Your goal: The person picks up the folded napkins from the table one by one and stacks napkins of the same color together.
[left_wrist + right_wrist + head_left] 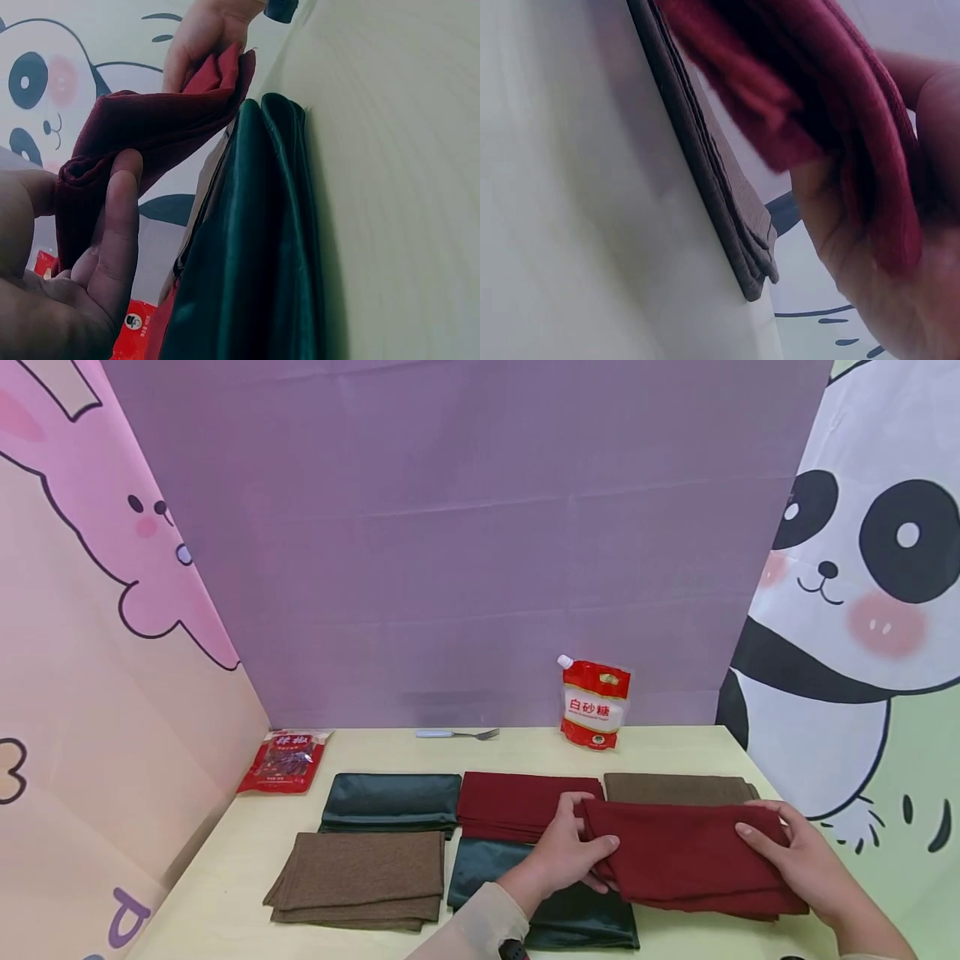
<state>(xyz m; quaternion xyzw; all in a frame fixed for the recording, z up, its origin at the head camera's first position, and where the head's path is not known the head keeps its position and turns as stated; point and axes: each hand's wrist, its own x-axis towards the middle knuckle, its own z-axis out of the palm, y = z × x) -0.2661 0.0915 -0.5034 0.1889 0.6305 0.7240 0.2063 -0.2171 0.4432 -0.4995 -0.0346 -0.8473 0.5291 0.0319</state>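
Note:
A folded dark red cloth (690, 856) is held by its two short ends, raised above the table at the front right. My left hand (566, 852) grips its left end, thumb on top and fingers beneath; the left wrist view shows those fingers under the fold. My right hand (806, 860) pinches the right end, thumb over the upper face. Below and left of the held cloth lies a folded dark green cloth (487, 864), partly hidden by my left hand and forearm. Behind it sit another folded red cloth (525, 797) and a grey-brown folded cloth (675, 787).
On the left are a second green folded cloth (393, 802) and a brown folded cloth (360, 872). Along the table's back edge are a red packet (287, 762), a fork (457, 735) and a red spouted pouch (595, 703). Printed walls stand on three sides.

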